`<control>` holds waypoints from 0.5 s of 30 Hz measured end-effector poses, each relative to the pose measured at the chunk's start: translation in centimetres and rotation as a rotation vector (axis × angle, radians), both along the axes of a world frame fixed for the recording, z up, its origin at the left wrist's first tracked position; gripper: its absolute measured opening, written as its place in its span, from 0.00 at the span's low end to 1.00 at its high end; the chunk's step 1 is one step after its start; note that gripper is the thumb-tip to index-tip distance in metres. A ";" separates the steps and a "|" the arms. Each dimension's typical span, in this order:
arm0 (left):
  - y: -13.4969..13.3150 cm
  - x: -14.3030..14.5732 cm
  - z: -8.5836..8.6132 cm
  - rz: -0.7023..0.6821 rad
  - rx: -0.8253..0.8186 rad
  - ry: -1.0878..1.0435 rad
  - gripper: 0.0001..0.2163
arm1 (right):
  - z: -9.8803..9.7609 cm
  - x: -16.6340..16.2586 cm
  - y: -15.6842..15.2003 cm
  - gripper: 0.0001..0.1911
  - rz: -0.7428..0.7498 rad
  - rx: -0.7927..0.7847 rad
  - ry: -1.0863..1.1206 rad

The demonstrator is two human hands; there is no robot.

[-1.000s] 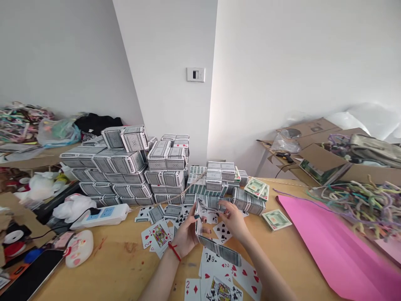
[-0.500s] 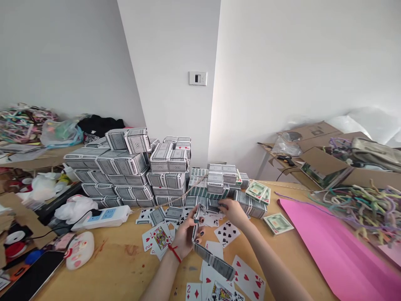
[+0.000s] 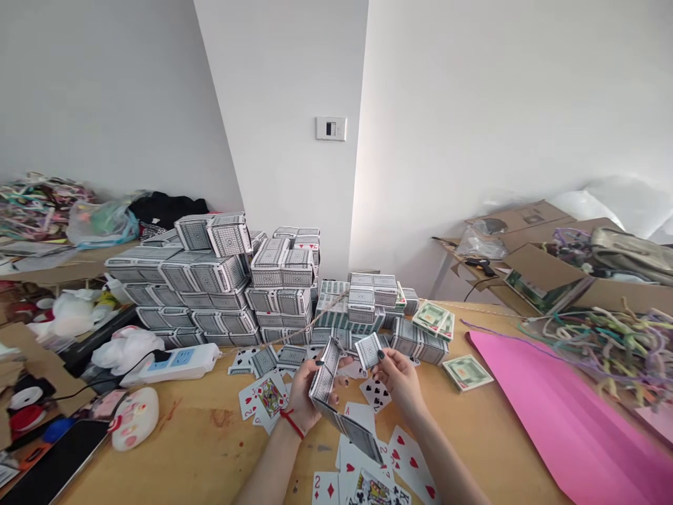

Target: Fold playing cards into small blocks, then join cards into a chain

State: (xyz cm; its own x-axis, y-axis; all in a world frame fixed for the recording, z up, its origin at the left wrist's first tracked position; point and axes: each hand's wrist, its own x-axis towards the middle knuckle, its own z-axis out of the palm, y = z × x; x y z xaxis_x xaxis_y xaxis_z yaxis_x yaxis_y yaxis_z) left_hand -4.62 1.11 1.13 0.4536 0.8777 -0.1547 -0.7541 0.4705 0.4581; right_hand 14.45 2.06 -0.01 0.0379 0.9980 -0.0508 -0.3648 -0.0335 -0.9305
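My left hand (image 3: 305, 398) is closed around a bent strip of joined playing cards (image 3: 351, 429), grey patterned backs outward, hanging down toward the right. Between thumb and fingers, my right hand (image 3: 404, 382) pinches a single small playing card (image 3: 367, 352), its patterned back facing me. The card is close to the strip's upper end; I cannot tell if they touch. Face-up playing cards lie beneath my hands, among them a two of diamonds (image 3: 326, 487) and a red heart card (image 3: 411, 459). More cards (image 3: 268, 394) lie left of my left wrist.
Blocks built from cards (image 3: 200, 270) are stacked at the back left. Lower blocks (image 3: 373, 289) and green card packs (image 3: 467, 372) stand right of centre. A white power strip (image 3: 184, 361), a phone (image 3: 57, 459), pink paper (image 3: 552, 414) and tangled cords (image 3: 604, 347) flank the work area.
My right hand has lifted a card from the table at the back and brought it toward me, beside the strip. My left hand has tilted the strip and shifted it slightly left.
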 end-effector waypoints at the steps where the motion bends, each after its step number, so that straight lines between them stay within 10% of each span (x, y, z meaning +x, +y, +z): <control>1: 0.0 0.1 0.0 -0.006 0.003 -0.002 0.26 | -0.4 -0.1 -0.2 0.14 0.014 -0.025 0.048; 15: -0.3 0.6 -0.8 -0.042 0.058 0.030 0.26 | -1.4 -0.4 -0.8 0.17 -0.104 -0.009 -0.101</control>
State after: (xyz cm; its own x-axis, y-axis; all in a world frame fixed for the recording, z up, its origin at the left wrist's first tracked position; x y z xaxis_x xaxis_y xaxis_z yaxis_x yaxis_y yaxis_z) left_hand -3.98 0.81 0.37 0.4863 0.8658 -0.1180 -0.7199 0.4734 0.5076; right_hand 14.05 1.25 -1.39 0.1461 0.9880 -0.0500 -0.2713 -0.0086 -0.9625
